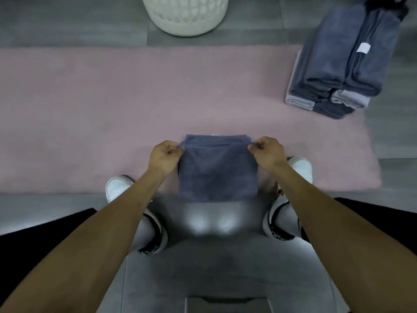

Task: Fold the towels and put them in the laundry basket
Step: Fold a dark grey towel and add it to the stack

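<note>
Head view. The left hand pinches the far left corner of a dark blue towel; the right hand pinches the far right corner. Both grips are closed on cloth, thumb against curled fingers. The towel is already folded small and hangs or drapes from the two corners at the near edge of the pink rug, its lower edge past the rug edge and over the grey floor, between the two white shoes.

Judgement on the step: a further fold, or a lift toward the laundry basket, which stands beyond the far edge of the rug. To do it well, the person should keep both corners level and the top edge taut, lay the towel flat on the rug before folding, bring corners onto corners, then smooth the crease before releasing. A small second layer shows behind the top edge; the layers should stay aligned.

A stack of folded towels, dark and pale grey, sits at the far right corner of the rug.

Not determinable: whether the towel's lower part rests on the rug or hangs free; how many layers it has. The basket is cut off at the top, contents unseen. The stack's top end is cut off by a dark object. The picture is soft and blurred throughout.
</note>
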A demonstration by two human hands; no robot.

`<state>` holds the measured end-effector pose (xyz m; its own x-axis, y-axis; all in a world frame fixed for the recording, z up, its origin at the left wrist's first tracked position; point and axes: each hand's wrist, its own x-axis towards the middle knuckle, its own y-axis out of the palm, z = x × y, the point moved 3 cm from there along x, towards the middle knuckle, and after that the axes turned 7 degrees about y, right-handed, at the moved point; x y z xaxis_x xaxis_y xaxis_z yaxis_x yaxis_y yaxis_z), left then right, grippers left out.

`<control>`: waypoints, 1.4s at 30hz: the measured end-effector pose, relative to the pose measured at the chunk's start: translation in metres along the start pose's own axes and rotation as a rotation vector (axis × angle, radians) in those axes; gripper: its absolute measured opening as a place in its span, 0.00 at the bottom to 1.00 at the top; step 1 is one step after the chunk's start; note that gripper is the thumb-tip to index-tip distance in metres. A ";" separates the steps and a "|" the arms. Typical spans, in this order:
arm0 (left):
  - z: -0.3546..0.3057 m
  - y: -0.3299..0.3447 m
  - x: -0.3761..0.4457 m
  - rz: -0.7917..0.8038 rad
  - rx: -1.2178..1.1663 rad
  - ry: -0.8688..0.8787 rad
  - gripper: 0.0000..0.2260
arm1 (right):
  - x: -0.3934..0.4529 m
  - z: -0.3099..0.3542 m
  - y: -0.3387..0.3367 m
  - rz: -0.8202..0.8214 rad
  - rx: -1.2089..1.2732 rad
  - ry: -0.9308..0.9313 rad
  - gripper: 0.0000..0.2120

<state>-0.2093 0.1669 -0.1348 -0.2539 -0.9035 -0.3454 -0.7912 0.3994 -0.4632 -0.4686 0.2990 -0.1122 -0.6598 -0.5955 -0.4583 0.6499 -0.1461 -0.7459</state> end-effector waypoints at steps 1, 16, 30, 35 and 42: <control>0.005 0.007 0.012 -0.007 0.003 -0.011 0.10 | 0.013 0.002 0.008 -0.008 -0.007 0.009 0.10; 0.041 0.057 0.062 -0.157 -0.025 0.121 0.05 | 0.088 -0.025 0.070 -0.109 0.113 -0.040 0.11; 0.038 0.106 0.034 0.231 0.936 0.786 0.25 | 0.056 -0.006 0.107 -0.102 -0.442 -0.691 0.21; 0.047 0.098 0.052 0.125 1.056 0.457 0.30 | 0.067 -0.034 0.103 0.073 -0.716 -0.543 0.35; 0.058 0.110 0.006 0.386 1.087 0.767 0.30 | 0.028 -0.040 0.123 0.134 -0.697 -0.738 0.33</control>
<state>-0.2654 0.2147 -0.2348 -0.8749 -0.4266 -0.2292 0.1346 0.2405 -0.9613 -0.4222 0.2955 -0.2360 -0.0484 -0.9454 -0.3224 0.1816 0.3091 -0.9335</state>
